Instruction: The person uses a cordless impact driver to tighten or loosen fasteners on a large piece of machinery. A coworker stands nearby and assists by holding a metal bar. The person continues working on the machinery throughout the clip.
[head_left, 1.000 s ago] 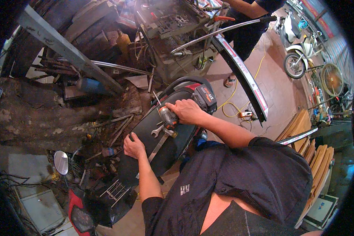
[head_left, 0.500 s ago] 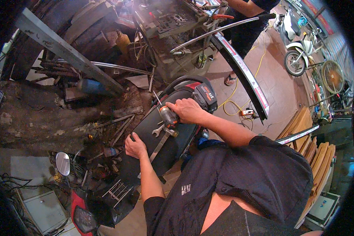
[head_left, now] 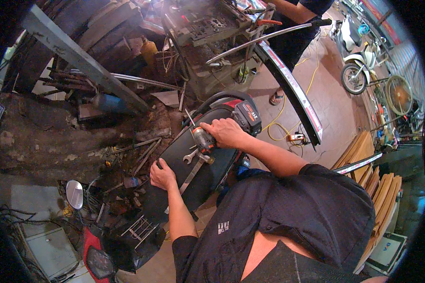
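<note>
My right hand (head_left: 225, 134) is closed around the handle of a cordless drill (head_left: 204, 141), with its black battery pack (head_left: 248, 116) past the knuckles. A thin bit (head_left: 190, 117) points away from me to the left. The drill lies low over the black seat (head_left: 212, 170) of a motorbike. Beside it on the seat rest an open-ended wrench (head_left: 190, 156) and a hammer-like tool (head_left: 192, 174) with a flat bar handle. My left hand (head_left: 163, 176) is at the seat's left edge, fingers curled; a small dark bit shows by the thumb, too small to name.
The motorbike's mirror (head_left: 74, 194) and red front (head_left: 93, 250) are at lower left. A cluttered metal workbench (head_left: 208, 28) stands ahead, with a long striped rail (head_left: 293, 89) to its right. Another person's arm (head_left: 293, 8) shows beyond. Wooden boards (head_left: 385, 203) lean at right; scrap lies left.
The view has shifted very slightly. Both hands, the drill and the tools on the seat keep their places.
</note>
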Available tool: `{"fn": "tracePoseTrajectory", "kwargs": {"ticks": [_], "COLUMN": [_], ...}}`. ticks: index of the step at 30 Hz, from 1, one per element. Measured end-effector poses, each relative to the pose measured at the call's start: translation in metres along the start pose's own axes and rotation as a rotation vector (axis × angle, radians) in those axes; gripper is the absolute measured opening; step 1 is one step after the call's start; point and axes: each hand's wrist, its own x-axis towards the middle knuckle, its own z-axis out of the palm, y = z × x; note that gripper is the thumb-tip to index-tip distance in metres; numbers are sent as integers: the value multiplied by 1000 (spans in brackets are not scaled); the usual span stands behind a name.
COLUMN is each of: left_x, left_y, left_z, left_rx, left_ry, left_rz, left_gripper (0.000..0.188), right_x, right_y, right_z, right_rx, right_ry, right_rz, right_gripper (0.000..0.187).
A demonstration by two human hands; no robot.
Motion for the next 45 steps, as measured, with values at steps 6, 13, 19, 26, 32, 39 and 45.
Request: {"fn": "tracePoseTrajectory", "kwargs": {"ticks": [6, 13, 19, 26, 32, 39, 45], "left_x": [0, 2, 1, 0, 0, 1, -2], "left_y": [-3, -6, -7, -5, -7, -7, -8], "left_z": [4, 8, 6, 3, 1, -1, -2], "left_rx": [-5, 10, -15, -29, -46, -54, -76], "left_ry": [38, 76, 60, 50, 30, 21, 72], "left_rz": [21, 48, 41, 28, 40, 23, 52], "left_gripper": [50, 48, 50, 52, 52, 52, 52], "right_x": [-2, 0, -2, -4, -6, -5, -8], "right_y": [0, 0, -1, -5, -8, -11, -18], "right_z": [-1, -1, 2, 0, -2, 8, 11], "right_rx": [7, -9, -3, -13, -15, -57, 20], "right_ry": [23, -36, 22, 40, 26, 56, 98], "right_rz": [-18, -4, -17, 0, 21, 84, 164], "right_gripper": [74, 81, 78, 76, 76, 79, 81]}}
